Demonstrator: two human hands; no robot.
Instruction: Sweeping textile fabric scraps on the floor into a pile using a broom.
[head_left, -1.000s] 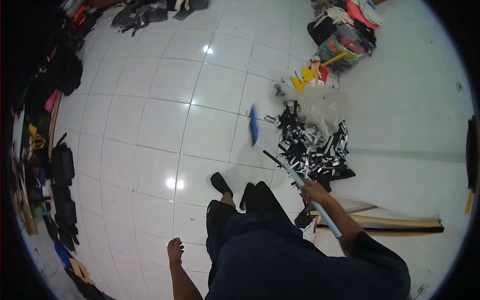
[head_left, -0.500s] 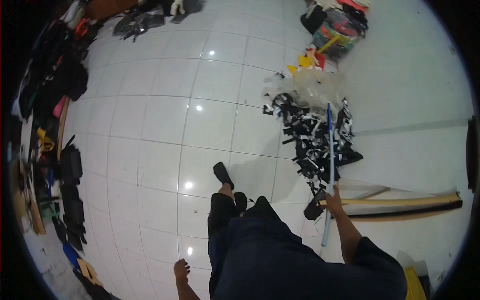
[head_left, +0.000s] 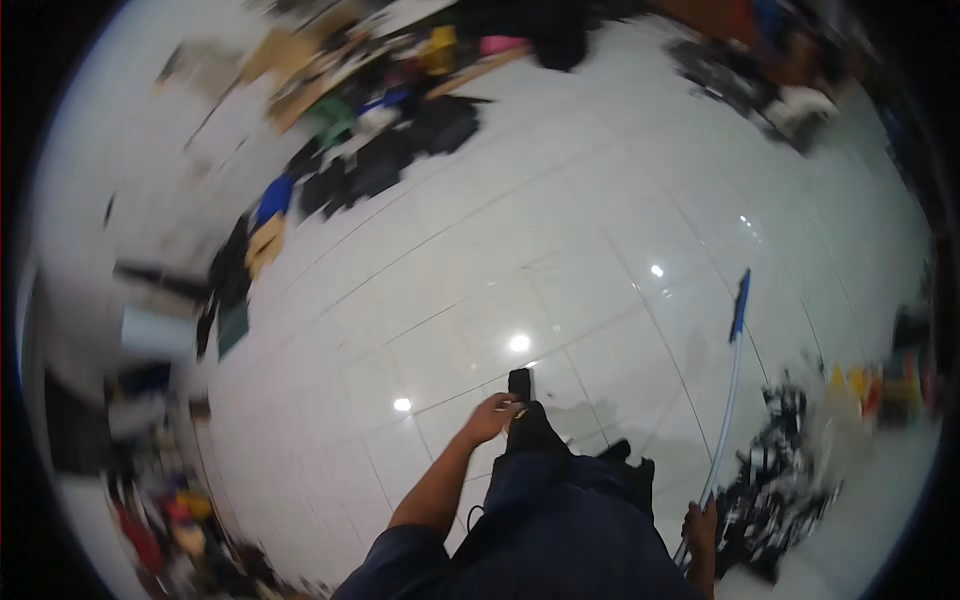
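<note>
My right hand (head_left: 700, 522) is closed around the pale blue pole of a long-handled floor broom (head_left: 722, 440). The broom's narrow dark blue head (head_left: 741, 305) is out over the tiles, ahead and to the right. Beside the right hand spreads a pile of black and silver scraps (head_left: 775, 490). My left hand (head_left: 493, 417) hangs in front of my dark clothes near one leg, fingers loosely bent and slightly apart, with nothing seen in it. One black shoe (head_left: 519, 384) shows just beyond the left hand.
Black, blue and tan pieces (head_left: 370, 165) lie along the left wall. A dark heap with a white item (head_left: 800, 105) sits at the far right. Clear plastic and yellow and red things (head_left: 880, 390) stand beyond the scraps. More clutter (head_left: 185, 520) blurs at lower left.
My view has swung to the left, so the left wall's clutter now fills the top. The broom has moved off the scrap pile onto open tiles. My left hand has come forward and up.
</note>
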